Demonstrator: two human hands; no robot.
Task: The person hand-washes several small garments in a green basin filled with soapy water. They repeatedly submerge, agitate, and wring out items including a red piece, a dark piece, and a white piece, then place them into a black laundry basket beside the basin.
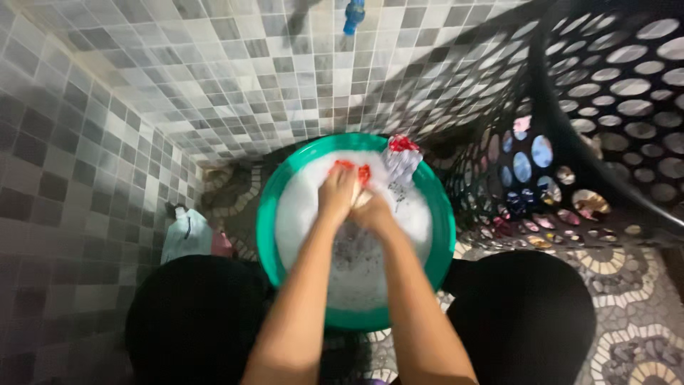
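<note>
Scrubbing, I press my left hand and right hand together, both clenched on the red garment over the foamy green basin, keeping suds inside; black laundry basket nearby.

black perforated laundry basket right | white plastic bag left, on floor | blue object on tiled wall

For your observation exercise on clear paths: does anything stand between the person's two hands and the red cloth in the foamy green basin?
Nothing visible does. The left hand and right hand already grip the red cloth together above the suds in the green basin. A white and red cloth lies draped on the rim beside them, not between.
</note>
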